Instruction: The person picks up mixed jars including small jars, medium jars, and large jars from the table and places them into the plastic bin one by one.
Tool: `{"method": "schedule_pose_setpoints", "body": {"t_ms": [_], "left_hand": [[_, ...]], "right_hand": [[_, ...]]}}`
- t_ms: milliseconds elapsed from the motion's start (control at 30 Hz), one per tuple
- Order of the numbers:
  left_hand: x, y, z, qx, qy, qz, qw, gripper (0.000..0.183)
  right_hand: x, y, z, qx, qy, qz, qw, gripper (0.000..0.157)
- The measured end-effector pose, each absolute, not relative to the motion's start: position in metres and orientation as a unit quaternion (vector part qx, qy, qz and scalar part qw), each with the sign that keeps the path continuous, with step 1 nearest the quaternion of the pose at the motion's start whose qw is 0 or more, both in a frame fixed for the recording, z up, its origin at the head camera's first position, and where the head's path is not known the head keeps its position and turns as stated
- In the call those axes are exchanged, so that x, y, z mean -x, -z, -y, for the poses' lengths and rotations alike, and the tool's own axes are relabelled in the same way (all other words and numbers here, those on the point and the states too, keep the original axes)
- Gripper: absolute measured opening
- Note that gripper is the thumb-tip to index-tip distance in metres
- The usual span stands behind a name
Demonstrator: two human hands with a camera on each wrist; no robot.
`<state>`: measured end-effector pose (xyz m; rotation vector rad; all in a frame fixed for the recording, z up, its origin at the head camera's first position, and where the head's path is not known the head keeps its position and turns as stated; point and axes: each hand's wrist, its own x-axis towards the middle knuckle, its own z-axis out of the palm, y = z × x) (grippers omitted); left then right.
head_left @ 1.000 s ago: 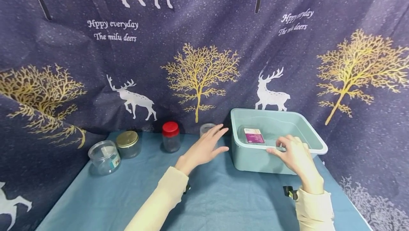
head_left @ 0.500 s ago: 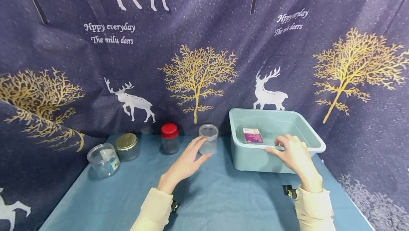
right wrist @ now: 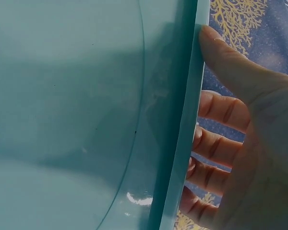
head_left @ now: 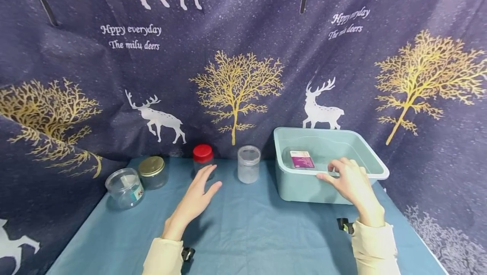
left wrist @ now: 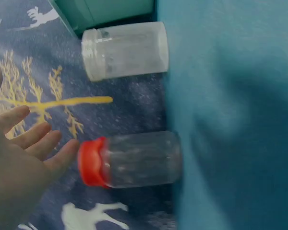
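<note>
Red-lidded jar [head_left: 203,154] stands on far side, left hand [head_left: 193,197] just near it, fingers spread wide; clear jar [head_left: 249,166] to right. Right hand [head_left: 351,183] grips teal bin [head_left: 304,188], far right, by near rim.

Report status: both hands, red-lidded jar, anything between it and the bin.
Left hand empty, near red-lidded jar, contact unclear. Right hand grips front rim of bin. That jar upright on blue cloth. Clear jar stands between it and bin.

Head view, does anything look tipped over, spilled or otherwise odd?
I see no spill, and the red-lidded jar and gold-lidded jar stand upright. One oddity: the lettering upper left on the backdrop reads "Hppy everyday", missing an "a".
</note>
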<state>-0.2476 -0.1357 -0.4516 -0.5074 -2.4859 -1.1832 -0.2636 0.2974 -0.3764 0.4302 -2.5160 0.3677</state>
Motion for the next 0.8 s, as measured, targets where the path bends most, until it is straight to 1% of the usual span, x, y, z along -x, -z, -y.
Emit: {"method": "schedule_pose_setpoints", "body": {"t_ms": [167,267,533,667,800], "left_hand": [[0.250,0.463,0.144,0.161,0.414,0.880,0.167,0.059],[0.253,0.463,0.148,0.153,0.419,0.877,0.175,0.059],[0.253,0.455,0.176,0.135,0.402,0.875,0.235,0.058],[0.247,0.448,0.200,0.104,0.387,0.882,0.250,0.053],[0.239,0.440,0.223,0.070,0.378,0.878,0.287,0.046]], "right_hand": [[0.264,0.376,-0.296,-0.159,-0.139,0.940,0.267,0.035],[0.264,0.376,-0.297,-0.158,-0.139,0.939,0.272,0.035],[0.266,0.378,-0.299,-0.160,-0.140,0.938,0.275,0.035],[0.265,0.378,-0.299,-0.157,-0.140,0.940,0.267,0.035],[0.265,0.378,-0.299,-0.155,-0.143,0.941,0.264,0.035]]}}
